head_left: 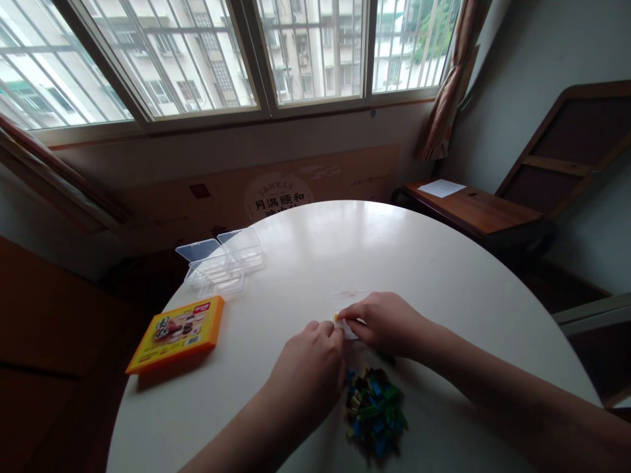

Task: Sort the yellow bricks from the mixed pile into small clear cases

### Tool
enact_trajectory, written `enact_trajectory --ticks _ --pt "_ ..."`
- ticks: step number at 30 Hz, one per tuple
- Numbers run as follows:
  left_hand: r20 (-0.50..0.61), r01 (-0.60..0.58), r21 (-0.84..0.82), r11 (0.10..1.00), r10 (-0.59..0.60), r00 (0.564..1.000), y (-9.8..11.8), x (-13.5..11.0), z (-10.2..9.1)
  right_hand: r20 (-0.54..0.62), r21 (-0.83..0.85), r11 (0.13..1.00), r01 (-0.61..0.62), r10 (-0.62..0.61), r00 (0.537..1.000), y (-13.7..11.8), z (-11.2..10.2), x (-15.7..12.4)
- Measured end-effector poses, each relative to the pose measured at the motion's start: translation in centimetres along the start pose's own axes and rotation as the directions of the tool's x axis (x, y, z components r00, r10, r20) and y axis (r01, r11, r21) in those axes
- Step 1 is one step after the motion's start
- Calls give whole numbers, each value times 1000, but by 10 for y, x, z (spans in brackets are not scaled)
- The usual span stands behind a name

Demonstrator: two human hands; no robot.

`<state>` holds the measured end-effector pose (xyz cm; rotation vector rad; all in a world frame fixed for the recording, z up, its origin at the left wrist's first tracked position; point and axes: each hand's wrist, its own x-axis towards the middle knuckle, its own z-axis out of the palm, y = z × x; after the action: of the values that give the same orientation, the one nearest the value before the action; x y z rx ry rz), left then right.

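Observation:
My left hand (311, 361) is closed, knuckles up, at the left edge of a small whitish, see-through piece (351, 334) on the table. Its fingertips are hidden, so I cannot make out what they grip. My right hand (382, 323) comes in from the right, with index finger and thumb closed in a pinch. At its index fingertip is a tiny yellow toy brick (336, 316), on or beside the see-through piece. Just below my hands lies a pile of small bricks (375, 410) in green, blue and yellowish tones.
Clear plastic boxes (224, 263) with raised lids stand at the table's left rim. Nearer me lies a yellow-orange box (177, 334) with printed pictures. The round white table (444, 295) faces a barred window. A wooden chair (483, 203) holding paper (442, 188) stands beyond it.

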<state>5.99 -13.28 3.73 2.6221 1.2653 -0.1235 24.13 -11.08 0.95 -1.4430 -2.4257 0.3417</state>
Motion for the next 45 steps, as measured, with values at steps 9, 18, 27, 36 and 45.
enact_trajectory --ticks 9,18,27,36,45 --pt "-5 -5 20 1000 5 1000 1 -2 0 -19 7 1000 4 -4 1000 -2 0 1" --pt "-5 -1 11 1000 1 1000 -1 -2 0 -7 43 999 -13 13 1000 -1 0 1" --pt "-7 -6 14 1000 6 1000 0 -2 0 4 40 999 -4 4 1000 1 0 0" --pt "1 -9 22 1000 9 1000 1 -2 -2 -1 33 999 -9 9 1000 -2 -1 1" --pt "-18 -11 18 1000 12 1000 0 -3 -1 4 47 999 -17 17 1000 -1 -1 0"
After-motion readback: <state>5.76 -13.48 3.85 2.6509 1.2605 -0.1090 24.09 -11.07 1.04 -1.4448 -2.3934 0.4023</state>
